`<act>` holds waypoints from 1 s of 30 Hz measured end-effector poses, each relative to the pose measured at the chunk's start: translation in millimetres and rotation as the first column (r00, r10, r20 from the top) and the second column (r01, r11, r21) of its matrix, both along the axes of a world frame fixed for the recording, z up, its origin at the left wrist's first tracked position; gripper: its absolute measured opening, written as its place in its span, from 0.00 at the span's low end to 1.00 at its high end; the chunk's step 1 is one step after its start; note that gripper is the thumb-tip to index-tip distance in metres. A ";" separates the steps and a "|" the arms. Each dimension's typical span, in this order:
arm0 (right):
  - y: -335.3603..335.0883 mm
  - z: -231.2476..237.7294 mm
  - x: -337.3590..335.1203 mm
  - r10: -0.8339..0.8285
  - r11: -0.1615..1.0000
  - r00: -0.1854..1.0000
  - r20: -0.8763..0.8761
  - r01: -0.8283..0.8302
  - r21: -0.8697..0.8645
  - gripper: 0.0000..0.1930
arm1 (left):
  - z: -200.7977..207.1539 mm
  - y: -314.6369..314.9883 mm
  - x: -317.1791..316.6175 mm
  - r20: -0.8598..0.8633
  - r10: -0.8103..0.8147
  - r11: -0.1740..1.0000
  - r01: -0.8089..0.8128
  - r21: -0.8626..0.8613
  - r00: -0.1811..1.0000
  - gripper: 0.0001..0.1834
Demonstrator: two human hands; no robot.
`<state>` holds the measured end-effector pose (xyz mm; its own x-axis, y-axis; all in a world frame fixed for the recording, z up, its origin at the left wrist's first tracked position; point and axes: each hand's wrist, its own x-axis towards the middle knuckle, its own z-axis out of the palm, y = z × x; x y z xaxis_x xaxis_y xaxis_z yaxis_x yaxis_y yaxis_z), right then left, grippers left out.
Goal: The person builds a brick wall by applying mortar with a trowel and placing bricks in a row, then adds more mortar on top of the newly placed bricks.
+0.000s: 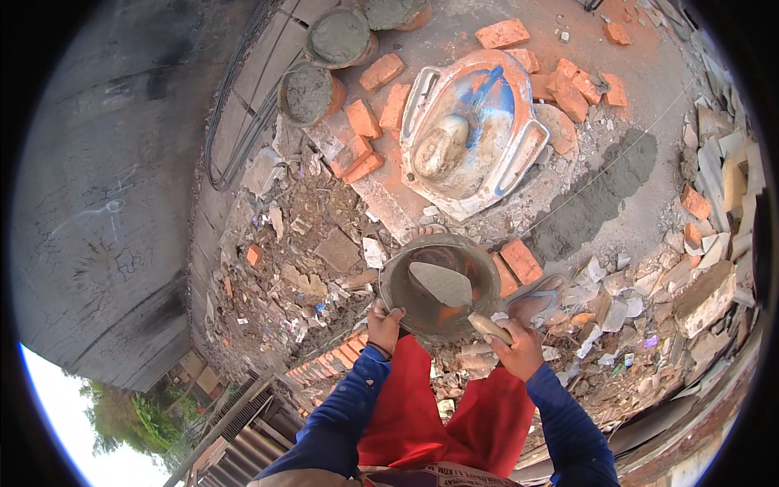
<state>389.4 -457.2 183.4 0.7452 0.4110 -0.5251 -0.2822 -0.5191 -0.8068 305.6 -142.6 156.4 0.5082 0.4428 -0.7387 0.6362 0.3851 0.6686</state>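
Observation:
My left hand (384,326) grips the near left rim of a round, mortar-smeared bucket (399,280), thumb over the edge. My right hand (519,349) is closed around the pale wooden handle of a trowel (489,328). The trowel's handle crosses the bucket's right rim, and its grey, mortar-coated blade (441,283) lies inside the bucket. Wet mortar coats the inner wall, with orange showing in places. Beyond the bucket, to the right, a strip of wet mortar (596,195) is spread on the ground along a thin string.
A worn white-and-blue plastic tub (479,134) stands ahead, ringed by loose bricks (568,93). Mortar-filled buckets (308,93) are at the far left beside a grey wall (105,178). Rubble (324,243) covers the left ground, and broken slabs (706,299) are heaped right. A sandalled foot (535,299) is beside the bucket.

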 end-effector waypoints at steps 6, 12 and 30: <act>132.7 -23.8 38.8 0.262 0.942 0.961 -0.089 -0.274 -0.194 0.27 | -51.9 113.0 -12.6 -0.023 0.142 0.985 -0.139 0.107 0.990 0.21; 264.5 -100.6 58.4 0.503 0.840 0.863 -0.048 -0.501 -0.207 0.25 | -152.4 218.5 -45.3 0.072 0.278 0.954 -0.284 0.090 0.958 0.23; 447.4 -168.1 60.6 0.606 0.790 0.795 -0.012 -0.604 -0.105 0.25 | -271.1 344.5 -92.2 -0.180 0.811 0.573 -0.818 0.054 0.556 0.12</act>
